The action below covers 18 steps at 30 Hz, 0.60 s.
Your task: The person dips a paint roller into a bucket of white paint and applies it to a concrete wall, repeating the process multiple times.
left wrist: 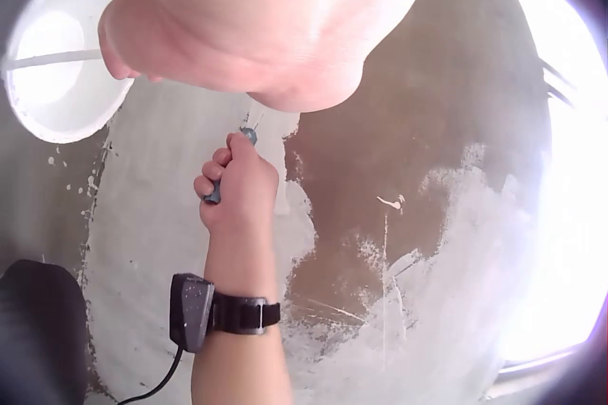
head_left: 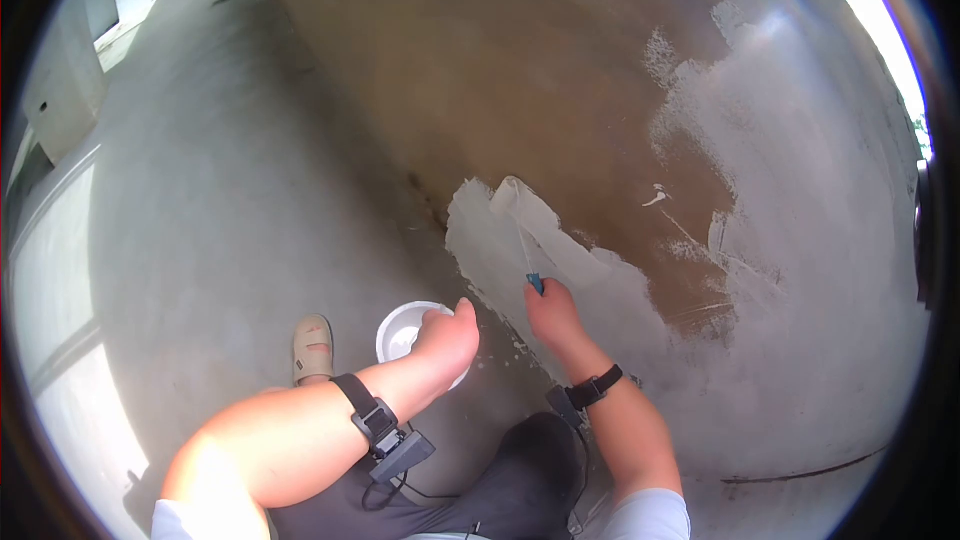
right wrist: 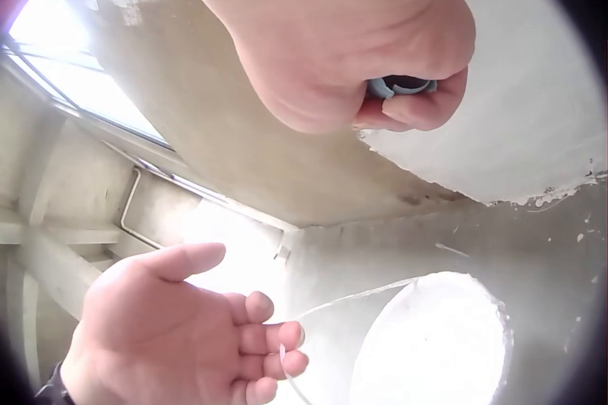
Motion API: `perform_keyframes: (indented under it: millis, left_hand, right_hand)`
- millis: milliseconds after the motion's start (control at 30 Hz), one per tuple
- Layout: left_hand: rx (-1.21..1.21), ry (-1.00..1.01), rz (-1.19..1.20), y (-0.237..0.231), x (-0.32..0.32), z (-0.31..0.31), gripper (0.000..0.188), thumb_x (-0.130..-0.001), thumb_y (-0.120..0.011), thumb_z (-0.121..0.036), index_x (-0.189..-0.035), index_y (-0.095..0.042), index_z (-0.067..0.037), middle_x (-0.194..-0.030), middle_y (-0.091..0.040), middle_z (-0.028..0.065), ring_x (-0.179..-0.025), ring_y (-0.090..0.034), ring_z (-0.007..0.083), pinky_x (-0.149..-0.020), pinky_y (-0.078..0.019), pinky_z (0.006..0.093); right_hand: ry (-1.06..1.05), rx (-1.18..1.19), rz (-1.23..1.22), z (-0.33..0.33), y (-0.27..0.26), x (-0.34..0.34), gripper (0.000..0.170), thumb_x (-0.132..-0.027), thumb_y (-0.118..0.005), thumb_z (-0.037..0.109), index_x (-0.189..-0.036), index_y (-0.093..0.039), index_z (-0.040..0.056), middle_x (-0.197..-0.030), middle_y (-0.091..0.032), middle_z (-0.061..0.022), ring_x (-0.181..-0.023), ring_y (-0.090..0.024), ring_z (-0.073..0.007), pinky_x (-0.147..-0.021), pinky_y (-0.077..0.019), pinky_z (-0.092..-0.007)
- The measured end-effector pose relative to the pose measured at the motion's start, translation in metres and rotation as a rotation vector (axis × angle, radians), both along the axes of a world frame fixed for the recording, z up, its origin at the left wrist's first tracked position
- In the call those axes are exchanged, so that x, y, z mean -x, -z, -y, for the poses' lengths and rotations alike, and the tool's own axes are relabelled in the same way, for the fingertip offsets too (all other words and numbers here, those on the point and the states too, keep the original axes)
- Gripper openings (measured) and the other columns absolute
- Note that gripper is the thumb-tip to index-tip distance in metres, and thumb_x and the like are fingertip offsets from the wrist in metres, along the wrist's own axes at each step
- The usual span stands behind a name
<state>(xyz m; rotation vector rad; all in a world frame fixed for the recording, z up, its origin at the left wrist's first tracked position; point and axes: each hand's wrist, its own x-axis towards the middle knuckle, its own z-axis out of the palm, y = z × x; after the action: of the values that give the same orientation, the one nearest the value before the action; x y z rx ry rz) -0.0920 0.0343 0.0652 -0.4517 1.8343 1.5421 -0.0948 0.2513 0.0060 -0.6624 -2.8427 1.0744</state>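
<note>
My right hand (head_left: 553, 312) grips the blue handle (head_left: 535, 283) of a putty knife low against the wall. The knife's blade reaches up across fresh white plaster (head_left: 480, 230), and its far end blends into the coat. To the left, my left hand (head_left: 447, 340) holds a white bucket (head_left: 385, 338) by its thin bail handle (left wrist: 57, 60). In the right wrist view, that hand's fingers (right wrist: 275, 339) curl at the bail while the thumb stands out. White material coats the bucket's inside.
Bare brown wall (head_left: 480, 70) spreads above the plaster, with an older pale coat (head_left: 820, 200) at right. Grey floor (head_left: 240, 190) lies left, with a sandalled foot (head_left: 313, 345) near the bucket. White spatters mark the wall's base. Bright window light (head_left: 880, 20) enters at upper right.
</note>
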Motion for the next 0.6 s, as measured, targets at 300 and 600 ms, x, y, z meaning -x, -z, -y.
perform_keyframes:
  millis: [300,600]
  left_hand:
    - [0.186,-0.012,0.019,0.014,0.006,0.007,0.079,-0.101,-0.029,-0.057,-0.141,-0.034,0.011,-0.138,-0.049,0.0316,-0.13,-0.049,0.0428,-0.109,-0.0387,0.0452]
    - [0.17,-0.041,0.055,0.019,0.006,0.004,0.079,-0.1,-0.029,-0.058,-0.143,-0.033,0.009,-0.14,-0.048,0.0311,-0.132,-0.048,0.0422,-0.11,-0.0373,0.0456]
  right_hand:
    - [-0.064,-0.077,-0.134,0.017,0.049,0.081,0.038,-0.092,-0.06,0.03,-0.095,-0.063,-0.0081,-0.082,-0.067,-0.0226,-0.079,-0.068,-0.0341,-0.071,-0.0515,-0.0446]
    - [-0.012,-0.009,-0.008,0.018,0.03,0.044,0.04,-0.093,-0.058,0.032,-0.097,-0.063,-0.0072,-0.093,-0.068,-0.0272,-0.092,-0.065,-0.044,-0.082,-0.0505,-0.0472]
